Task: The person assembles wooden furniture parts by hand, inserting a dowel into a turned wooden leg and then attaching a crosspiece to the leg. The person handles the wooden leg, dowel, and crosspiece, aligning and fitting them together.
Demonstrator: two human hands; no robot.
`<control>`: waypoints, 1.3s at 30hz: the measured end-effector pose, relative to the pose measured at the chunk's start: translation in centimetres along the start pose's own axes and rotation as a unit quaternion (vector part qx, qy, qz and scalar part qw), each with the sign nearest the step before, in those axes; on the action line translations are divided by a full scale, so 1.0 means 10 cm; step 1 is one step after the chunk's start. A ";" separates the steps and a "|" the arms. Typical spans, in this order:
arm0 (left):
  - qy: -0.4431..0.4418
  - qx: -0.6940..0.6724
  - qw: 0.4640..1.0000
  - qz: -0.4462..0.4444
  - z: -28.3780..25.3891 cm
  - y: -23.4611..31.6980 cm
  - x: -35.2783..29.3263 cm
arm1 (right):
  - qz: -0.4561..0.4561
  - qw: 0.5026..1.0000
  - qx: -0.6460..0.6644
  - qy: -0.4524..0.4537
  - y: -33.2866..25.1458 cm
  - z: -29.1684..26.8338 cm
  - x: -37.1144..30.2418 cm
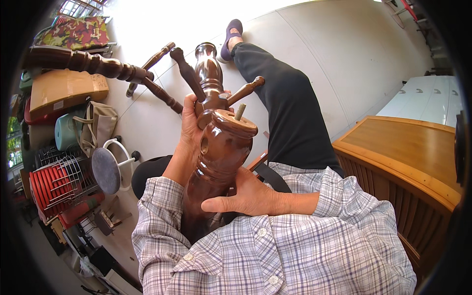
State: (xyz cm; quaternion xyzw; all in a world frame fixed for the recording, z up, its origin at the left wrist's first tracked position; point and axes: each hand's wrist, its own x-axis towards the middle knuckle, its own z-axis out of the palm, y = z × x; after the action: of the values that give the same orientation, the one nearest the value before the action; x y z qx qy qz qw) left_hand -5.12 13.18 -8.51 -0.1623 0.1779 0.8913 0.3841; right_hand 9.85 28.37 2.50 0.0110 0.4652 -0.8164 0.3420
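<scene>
A thick, glossy dark-brown turned wooden post [219,152] rises toward me at a tilt, its lower end against my shirt. A threaded bolt [240,112] sticks out of its flat end, and a round hole shows in its side. My right hand [248,194] is wrapped round this post, thumb across the front. Just beyond the bolt end is a slimmer turned wooden post [209,73] with short turned spindles [187,71] branching off. My left hand [191,123] grips it near its collar; the fingertips show partly on the far side. Whether the two posts touch, I cannot tell.
Another turned wooden piece [105,66] with spindles extends at upper left. A stool [106,170], a beige bag [102,123], a cardboard box [69,91] and a red coiled reel [51,187] stand left. A slatted wooden cabinet [408,152] stands right. My leg [290,103] stretches ahead.
</scene>
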 end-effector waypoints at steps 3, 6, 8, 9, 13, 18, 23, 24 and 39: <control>0.012 -0.087 0.996 -0.007 0.08 0.03 0.03 | 0.019 0.999 -0.035 -0.034 0.03 -0.17 0.02; 0.042 -0.150 0.987 0.046 0.16 0.13 0.07 | 0.037 0.998 -0.028 -0.035 0.10 -0.31 0.04; 0.033 -0.186 0.980 0.061 0.14 0.19 0.08 | 0.044 0.998 -0.036 -0.036 0.07 -0.41 0.07; 0.025 -0.194 0.978 0.073 0.14 0.22 0.06 | 0.088 0.995 0.043 -0.031 0.04 -0.43 0.08; 0.011 -0.222 0.969 0.103 0.24 0.30 -0.01 | 0.206 0.944 0.259 0.018 0.11 -0.50 0.15; 0.022 -0.222 0.966 0.130 0.30 0.33 -0.10 | 0.210 0.939 0.269 0.046 0.11 -0.56 0.20; 0.025 -0.221 0.969 0.107 0.16 0.32 -0.10 | 0.214 0.937 0.266 0.068 0.09 -0.48 0.26; 0.026 -0.236 0.966 0.101 0.14 0.31 -0.09 | 0.218 0.935 0.269 0.072 0.11 -0.47 0.26; 0.081 -0.249 0.955 0.138 0.07 -0.03 -0.49 | 0.182 0.953 -0.121 0.212 -0.44 -0.95 -0.26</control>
State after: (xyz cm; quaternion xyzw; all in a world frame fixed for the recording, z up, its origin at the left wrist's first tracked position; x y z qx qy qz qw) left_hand -1.81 10.61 -5.86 -0.2981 0.0009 0.9356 0.1893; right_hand 6.46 38.56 1.30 0.2269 0.6125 -0.6569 0.3766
